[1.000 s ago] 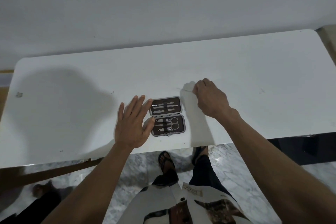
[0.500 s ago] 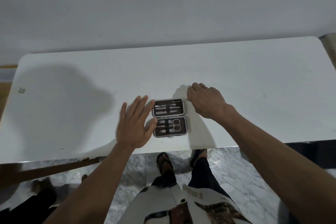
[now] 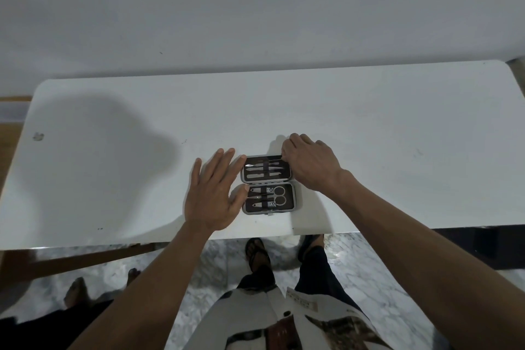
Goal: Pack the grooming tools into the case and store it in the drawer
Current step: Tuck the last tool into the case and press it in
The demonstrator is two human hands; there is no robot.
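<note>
- One grooming case [image 3: 268, 184] lies open near the front edge of the white table [image 3: 369, 136], its two halves flat, one behind the other.
- Far half: three slim metal tools [image 3: 265, 170] strapped in. Near half: one pair of scissors [image 3: 278, 195] and two nail clippers [image 3: 260, 204]; a further thin piece is too small to name.
- The left hand [image 3: 214, 193] lies flat at the case's 9 o'clock, fingers straight and slightly spread, thumb touching the case.
- The right hand [image 3: 309, 165] has curled fingers at the far half's 2 o'clock corner; I cannot tell what they pinch.
</note>
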